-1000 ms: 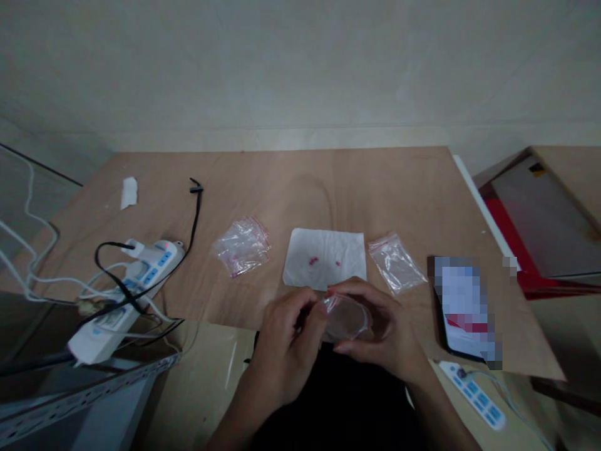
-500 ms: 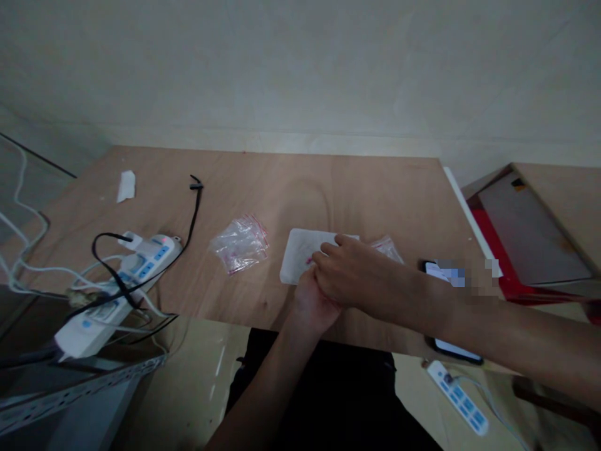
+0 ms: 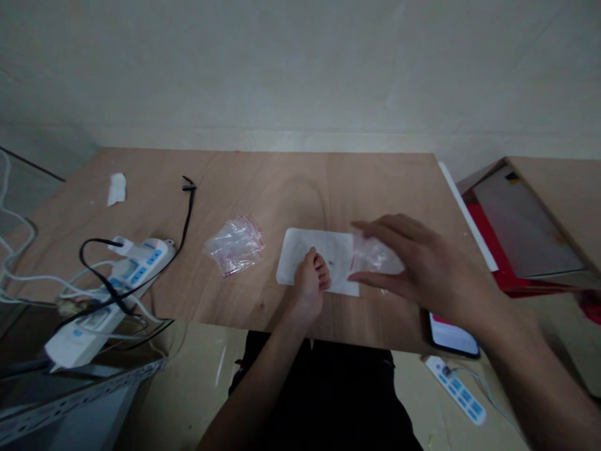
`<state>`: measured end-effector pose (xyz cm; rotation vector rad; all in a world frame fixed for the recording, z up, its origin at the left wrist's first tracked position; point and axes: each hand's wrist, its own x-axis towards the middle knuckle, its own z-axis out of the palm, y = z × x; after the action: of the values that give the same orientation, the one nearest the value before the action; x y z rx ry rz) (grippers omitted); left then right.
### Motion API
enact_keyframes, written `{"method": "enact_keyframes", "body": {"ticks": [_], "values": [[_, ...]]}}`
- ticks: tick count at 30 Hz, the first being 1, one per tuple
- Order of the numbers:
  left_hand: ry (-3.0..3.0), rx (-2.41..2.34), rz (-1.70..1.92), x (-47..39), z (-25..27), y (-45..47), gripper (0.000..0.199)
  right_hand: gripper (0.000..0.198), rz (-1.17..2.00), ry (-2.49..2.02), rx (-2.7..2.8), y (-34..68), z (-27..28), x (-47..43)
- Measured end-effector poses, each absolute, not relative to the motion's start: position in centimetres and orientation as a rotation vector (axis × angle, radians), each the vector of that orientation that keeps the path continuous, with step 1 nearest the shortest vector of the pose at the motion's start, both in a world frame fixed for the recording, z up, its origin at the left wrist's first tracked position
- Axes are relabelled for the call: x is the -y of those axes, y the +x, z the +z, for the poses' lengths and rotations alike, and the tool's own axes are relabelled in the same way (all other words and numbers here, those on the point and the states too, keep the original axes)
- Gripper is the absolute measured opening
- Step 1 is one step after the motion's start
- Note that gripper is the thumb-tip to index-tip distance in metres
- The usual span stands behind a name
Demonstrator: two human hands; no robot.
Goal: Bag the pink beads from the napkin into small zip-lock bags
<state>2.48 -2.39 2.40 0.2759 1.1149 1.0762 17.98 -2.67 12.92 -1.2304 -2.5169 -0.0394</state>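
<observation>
A rounded white sheet lies flat near the table's front, with a few small specks on it. Over its middle, my left hand is closed with the fingers curled in; whatever may be inside them is hidden. To the right, my right hand spreads thumb and fingers apart around clear plastic zip bags at the sheet's right edge. I cannot tell how firmly it touches them. Left of the sheet is another pile of clear zip bags with red seal lines.
A white power strip with tangled black and white cables occupies the table's left end. A phone lies under my right forearm. A scrap of white paper is at the back left. Beyond the right edge stands an open red-lined box.
My right hand has left my left hand and moved right to the clear bags, its fingers spreading. My left hand stays over the white sheet, closed. The view has shifted slightly.
</observation>
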Motion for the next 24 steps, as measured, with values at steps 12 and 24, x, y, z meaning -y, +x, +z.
{"method": "enact_keyframes", "body": {"ticks": [12, 24], "values": [[1.97, -1.635, 0.766, -0.7, -0.9, 2.5, 0.017, 0.062, -0.09, -2.272, 1.852, 16.9, -1.7, 3.2], [1.944, -2.341, 0.705, 0.4, 2.1, -6.0, 0.035, 0.07, 0.028, -2.125, 1.629, 17.5, -2.1, 3.5]]}}
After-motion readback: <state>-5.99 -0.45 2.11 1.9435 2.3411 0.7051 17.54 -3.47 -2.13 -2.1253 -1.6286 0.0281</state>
